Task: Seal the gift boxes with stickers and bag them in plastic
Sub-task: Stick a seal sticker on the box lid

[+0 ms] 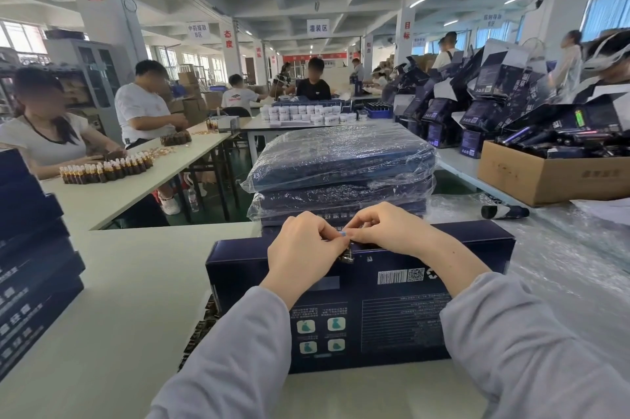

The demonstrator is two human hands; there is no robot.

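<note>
Head view — left hand, right hand pinch sticker over gift box.

Navy gift box lies flat, sticker pinched above, bagged boxes behind.

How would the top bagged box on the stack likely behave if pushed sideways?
The top bagged box would probably slide easily: glossy plastic lies on the glossy plastic of the stack below. Its loose, crinkled bag likely shifts when gripped. The flat, wide shape seems unlikely to tip.
</note>
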